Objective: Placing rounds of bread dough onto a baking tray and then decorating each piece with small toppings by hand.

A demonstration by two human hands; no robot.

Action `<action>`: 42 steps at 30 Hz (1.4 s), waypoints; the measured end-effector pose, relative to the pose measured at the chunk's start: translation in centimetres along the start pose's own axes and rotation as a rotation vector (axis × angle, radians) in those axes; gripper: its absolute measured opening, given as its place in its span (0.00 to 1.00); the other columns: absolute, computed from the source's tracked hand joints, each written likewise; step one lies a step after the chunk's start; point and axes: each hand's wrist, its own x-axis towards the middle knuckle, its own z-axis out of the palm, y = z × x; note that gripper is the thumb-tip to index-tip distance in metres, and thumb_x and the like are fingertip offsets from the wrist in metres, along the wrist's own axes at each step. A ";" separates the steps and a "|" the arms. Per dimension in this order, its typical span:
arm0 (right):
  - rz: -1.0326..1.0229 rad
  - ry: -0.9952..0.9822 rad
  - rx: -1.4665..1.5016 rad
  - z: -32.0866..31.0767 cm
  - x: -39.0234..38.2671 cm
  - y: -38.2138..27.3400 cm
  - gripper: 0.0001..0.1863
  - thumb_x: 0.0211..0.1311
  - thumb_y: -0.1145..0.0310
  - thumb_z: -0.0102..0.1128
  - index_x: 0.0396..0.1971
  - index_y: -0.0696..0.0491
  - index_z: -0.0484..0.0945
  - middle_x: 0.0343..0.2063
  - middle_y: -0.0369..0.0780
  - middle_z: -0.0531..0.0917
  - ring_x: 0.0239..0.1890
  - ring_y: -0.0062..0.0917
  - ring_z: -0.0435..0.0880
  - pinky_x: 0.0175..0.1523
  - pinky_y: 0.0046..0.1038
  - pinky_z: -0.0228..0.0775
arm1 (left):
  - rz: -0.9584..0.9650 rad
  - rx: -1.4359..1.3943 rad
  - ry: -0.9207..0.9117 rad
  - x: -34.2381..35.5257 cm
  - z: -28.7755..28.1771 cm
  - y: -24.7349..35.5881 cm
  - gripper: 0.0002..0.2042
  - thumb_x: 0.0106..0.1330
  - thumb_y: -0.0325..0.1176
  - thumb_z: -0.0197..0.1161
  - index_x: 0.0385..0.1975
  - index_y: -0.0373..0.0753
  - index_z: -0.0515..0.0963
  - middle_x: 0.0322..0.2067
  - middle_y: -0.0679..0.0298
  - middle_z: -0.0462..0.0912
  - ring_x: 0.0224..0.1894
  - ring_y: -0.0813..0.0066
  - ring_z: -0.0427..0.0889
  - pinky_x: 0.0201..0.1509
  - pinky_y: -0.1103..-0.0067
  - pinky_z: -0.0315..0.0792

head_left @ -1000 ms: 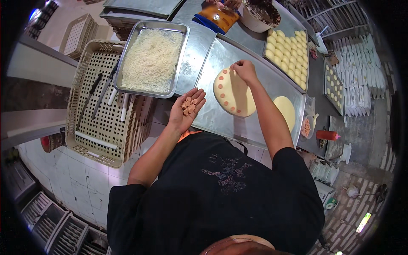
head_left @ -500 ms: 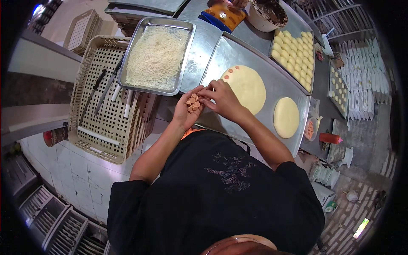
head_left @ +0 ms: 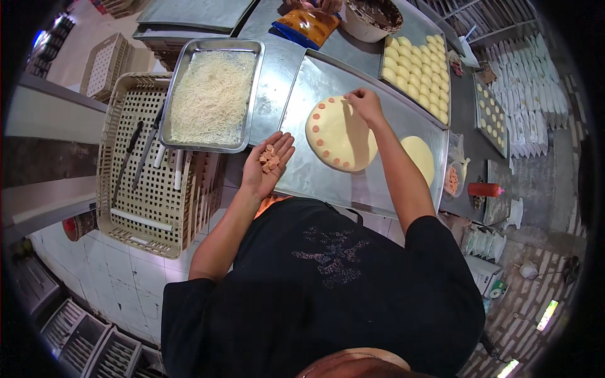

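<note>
My left hand [head_left: 269, 165] is held palm up, fingers stretched, carrying a small heap of sausage slices [head_left: 270, 159]. My right hand [head_left: 365, 106] reaches to the far rim of a round sheet of pale dough [head_left: 343, 135], fingertips pinched together on its edge; what they hold is hidden. Several pinkish sausage slices [head_left: 317, 128] lie spaced along the dough's left and near rim. The dough rests on a flat metal tray [head_left: 290, 160]. To its right a smaller piece of flattened dough [head_left: 418, 155] lies partly behind my right forearm.
At left, a metal pan of pale shreds [head_left: 211, 101] stands over a beige crate [head_left: 107, 170] holding knives. Farther off are a tray of dough balls [head_left: 416, 72], a chocolate-smeared bucket [head_left: 365, 28] and another person's hands [head_left: 328, 5] at an orange packet [head_left: 305, 26]. A red bottle [head_left: 484, 189] lies right.
My right hand has moved from the slices in my left palm to the dough's far rim. My left fingers have spread flat. Slices along the near-left rim are now uncovered. The view has shifted.
</note>
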 end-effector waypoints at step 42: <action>0.212 -0.042 0.170 -2.3 1.4 4.2 0.14 0.52 0.63 0.74 0.32 0.57 0.86 0.28 0.37 0.85 0.28 0.19 0.79 0.36 0.25 0.70 | -0.007 0.075 -0.003 -1.0 0.4 -0.4 0.23 0.77 0.36 0.43 0.64 0.25 0.62 0.67 0.42 0.64 0.71 0.50 0.64 0.76 0.60 0.61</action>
